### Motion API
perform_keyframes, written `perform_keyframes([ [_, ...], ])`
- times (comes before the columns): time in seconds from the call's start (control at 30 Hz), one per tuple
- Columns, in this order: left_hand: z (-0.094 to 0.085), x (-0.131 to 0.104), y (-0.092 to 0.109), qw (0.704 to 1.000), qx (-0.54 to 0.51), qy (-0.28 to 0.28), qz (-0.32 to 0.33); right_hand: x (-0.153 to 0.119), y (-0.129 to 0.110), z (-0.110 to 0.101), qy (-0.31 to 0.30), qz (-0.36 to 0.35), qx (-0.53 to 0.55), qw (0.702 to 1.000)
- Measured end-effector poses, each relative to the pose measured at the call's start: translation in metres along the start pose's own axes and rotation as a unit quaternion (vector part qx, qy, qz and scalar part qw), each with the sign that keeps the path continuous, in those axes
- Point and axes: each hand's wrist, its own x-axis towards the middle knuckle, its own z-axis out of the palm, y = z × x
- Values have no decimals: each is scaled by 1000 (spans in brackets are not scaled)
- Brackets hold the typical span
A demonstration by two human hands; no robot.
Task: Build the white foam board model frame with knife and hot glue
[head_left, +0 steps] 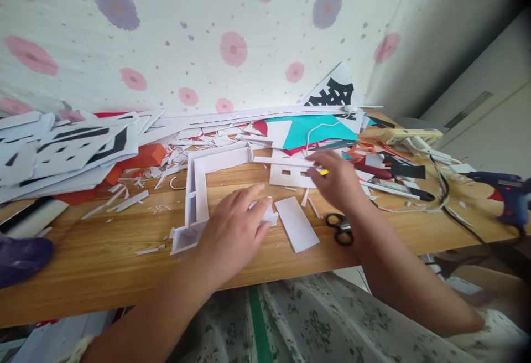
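My left hand (234,230) lies over a small white piece (269,216) on the wooden table, its fingers loosely spread, just right of a white angular frame (191,186) with raised walls. Farther right, my right hand (334,177) has its fingers bent together at the end of a long white strip (282,161). A bit of yellow shows under those fingers, and what they hold is too small to name. Between the hands lies a white rectangular piece (297,224). Behind it is a white sheet with cut-out slots (286,174). Black-handled scissors (341,229) rest below my right hand.
White and black cut sheets (74,150) are piled at the left, beside a red block (145,156). Scraps litter the table (124,274). At the right are a power strip (415,136), cables and a blue glue gun (508,191). A purple object (25,258) sits at the left edge.
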Motion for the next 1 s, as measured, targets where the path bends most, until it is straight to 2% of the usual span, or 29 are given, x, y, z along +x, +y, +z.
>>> perform_keyframes([
  [0.1,10,5,-8,1000,-12,-28,-3,-28,-22,-4,-170,-49,-11,984],
  [0.17,12,4,-16,998,-29,-64,9,-44,-32,-1,-224,-67,-48,971],
  [0.3,2,-2,-23,990,-27,-140,4,-61,-37,8,-263,-69,-103,957],
  [0.43,-16,1,-24,984,-18,-178,2,-59,-39,16,-286,-57,-124,949],
  [0.57,-33,16,-17,987,-45,-153,31,-52,-48,23,-285,-36,-146,947],
  [0.67,-38,29,-10,988,-53,-141,22,-47,-48,27,-286,-15,-141,948],
  [0.77,-32,35,-8,985,-58,-161,6,-44,-38,26,-275,4,-76,959],
  [0.87,-25,33,-13,985,-70,-160,0,-39,-26,19,-247,63,90,963],
  [0.93,-21,29,-17,986,-99,-134,-12,-33,-24,12,-226,95,224,943],
  [1.0,-19,26,-20,986,-138,-93,-17,-24,-30,8,-203,86,328,919],
])
